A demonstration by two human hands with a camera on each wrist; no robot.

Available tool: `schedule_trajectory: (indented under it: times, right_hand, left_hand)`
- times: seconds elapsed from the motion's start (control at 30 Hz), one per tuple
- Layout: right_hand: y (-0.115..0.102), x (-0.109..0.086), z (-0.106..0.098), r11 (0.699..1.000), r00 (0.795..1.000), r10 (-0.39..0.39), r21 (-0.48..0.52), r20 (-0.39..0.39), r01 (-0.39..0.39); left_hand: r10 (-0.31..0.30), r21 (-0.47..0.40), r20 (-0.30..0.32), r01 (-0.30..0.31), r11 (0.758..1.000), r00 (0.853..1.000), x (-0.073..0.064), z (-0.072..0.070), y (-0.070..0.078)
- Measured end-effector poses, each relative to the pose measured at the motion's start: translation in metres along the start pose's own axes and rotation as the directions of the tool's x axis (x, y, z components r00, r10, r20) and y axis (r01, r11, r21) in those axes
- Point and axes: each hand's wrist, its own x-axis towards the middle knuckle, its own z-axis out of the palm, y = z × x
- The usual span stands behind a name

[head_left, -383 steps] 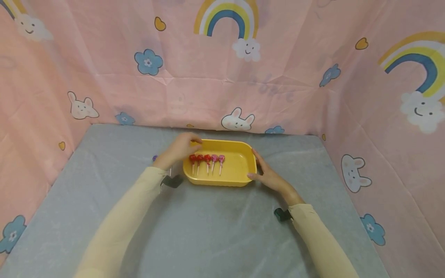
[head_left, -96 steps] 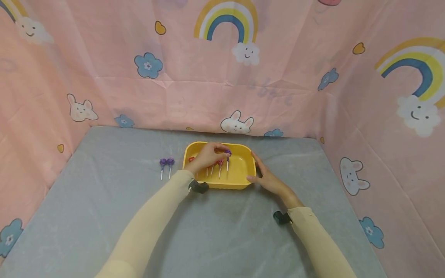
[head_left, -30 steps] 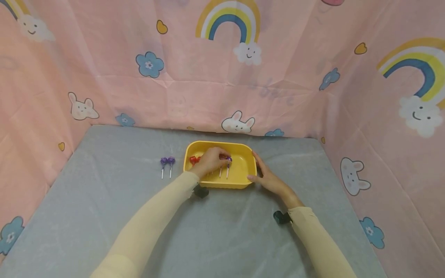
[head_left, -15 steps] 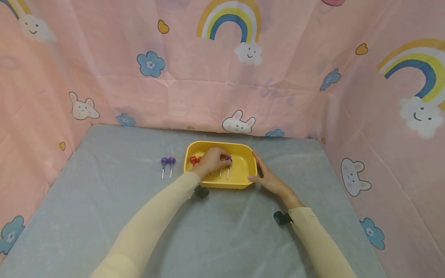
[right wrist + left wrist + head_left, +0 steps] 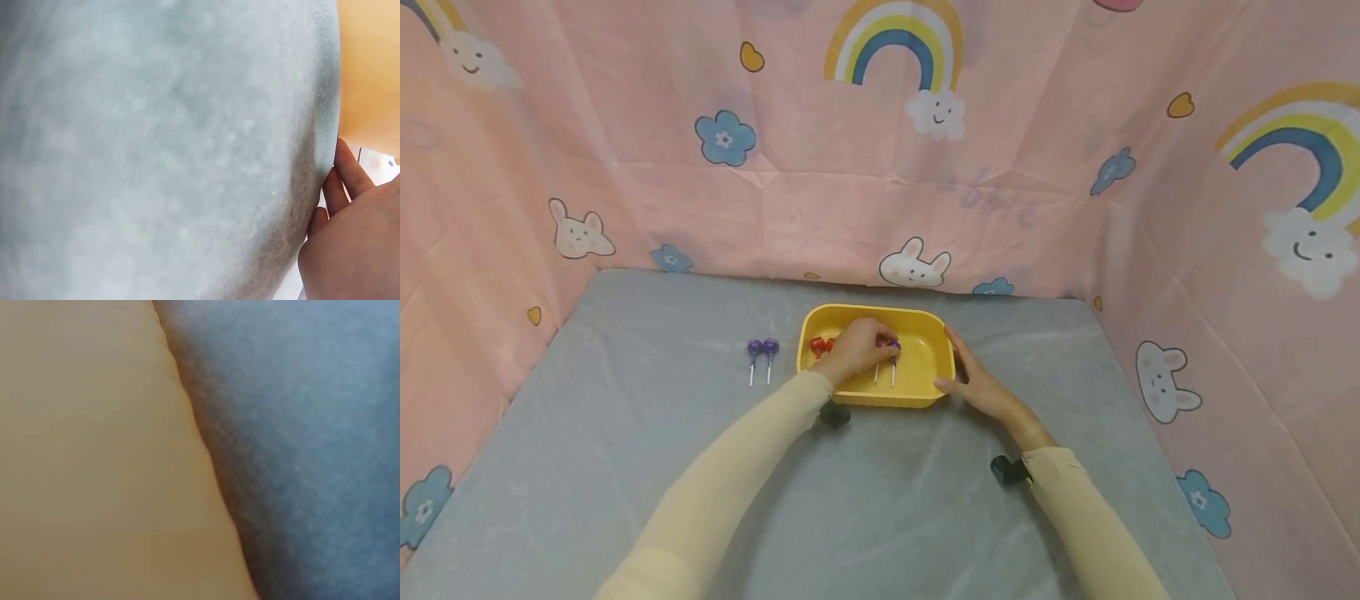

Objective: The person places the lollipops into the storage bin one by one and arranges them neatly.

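A shallow yellow plastic tray [image 5: 925, 367] sits toward the back of the table. My left hand [image 5: 853, 346] reaches into it, thumb and forefinger pinching the wrapped head of a purple lollipop [image 5: 893, 375] whose white stick points toward me. Red lollipops [image 5: 817, 344] show at the tray's left end; others in the row are hidden beneath the hand. My right hand [image 5: 988, 392] holds the tray's right end, thumb at the front corner and fingers along the outer side. In the right wrist view its fingers [image 5: 353, 172] lie against the yellow wall. The left wrist view shows only sleeve and cloth.
Two purple lollipops [image 5: 762, 348] lie side by side on the grey table cloth [image 5: 895, 500], left of the tray. A pink patterned curtain [image 5: 820, 200] closes off the back and both sides. Dark wrist-camera mounts [image 5: 1009, 469] stick out at both wrists.
Since the earliest frame, my left hand has moved rightward within the tray, bringing in the purple lollipop and lowering it beside the row. Lately it barely shifts. The right hand stays on the tray.
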Motion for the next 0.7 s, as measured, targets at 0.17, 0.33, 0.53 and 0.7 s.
schedule_trajectory:
  times: [0.17, 0.33, 0.53, 0.7]
  right_hand:
    - [-0.0008, -0.0008, 0.0005, 1.0, 1.0, 0.029, -0.007, -0.009, -0.029]
    - [0.0004, 0.0002, 0.0015, 1.0, 1.0, 0.029, -0.006, -0.008, -0.029]
    - [-0.0001, -0.0002, 0.0014, 1.0, 1.0, 0.026, -0.002, -0.007, -0.026]
    - [0.0002, 0.0002, 0.0015, 1.0, 1.0, 0.029, -0.006, -0.009, -0.029]
  left_hand:
    - [0.011, 0.006, 0.003, -0.011, 1.0, 1.0, -0.0011, -0.0001, 0.0001]
    - [0.017, 0.018, 0.002, -0.017, 1.0, 1.0, -0.0007, 0.0008, -0.0008]
    - [0.009, 0.026, 0.007, -0.009, 1.0, 1.0, 0.0006, 0.0024, -0.002]
    - [0.008, 0.018, 0.008, -0.008, 1.0, 1.0, 0.0004, 0.0022, -0.0018]
